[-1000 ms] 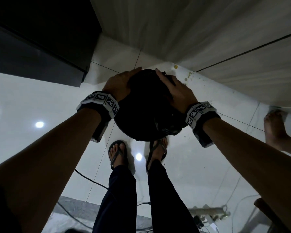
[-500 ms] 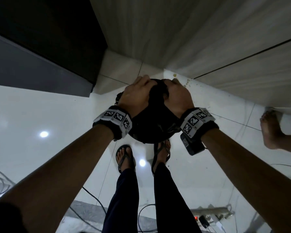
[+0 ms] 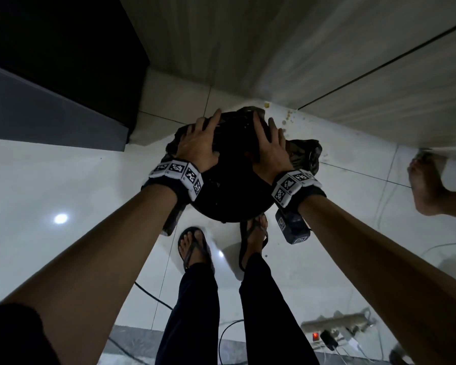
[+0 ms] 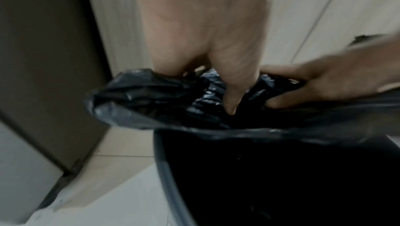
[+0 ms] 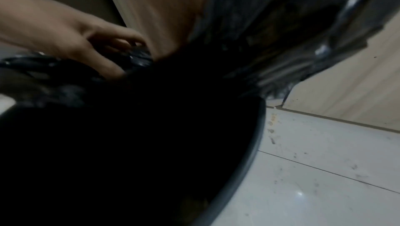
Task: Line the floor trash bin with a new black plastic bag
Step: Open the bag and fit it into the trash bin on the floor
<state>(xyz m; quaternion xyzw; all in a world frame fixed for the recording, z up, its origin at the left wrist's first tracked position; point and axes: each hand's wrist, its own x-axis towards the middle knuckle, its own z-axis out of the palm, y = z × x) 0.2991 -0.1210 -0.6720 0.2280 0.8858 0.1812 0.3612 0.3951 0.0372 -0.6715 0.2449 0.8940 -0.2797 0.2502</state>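
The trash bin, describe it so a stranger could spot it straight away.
Look where the pale tiled floor meets the wood-grain wall. The trash bin stands there: round, dark, with a crinkled black plastic bag draped over its mouth.

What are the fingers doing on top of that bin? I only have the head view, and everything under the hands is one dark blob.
Observer: In the left wrist view, the left hand has its fingers pushed down into a crumpled fold of the black bag.
Operator: And the other hand?
Observer: In that same view, the right hand curls round bunched film beside it.
Operator: Is the bag over the rim?
Observer: Not on the right side. The right wrist view shows the bin rim bare, with the bag loose above it.
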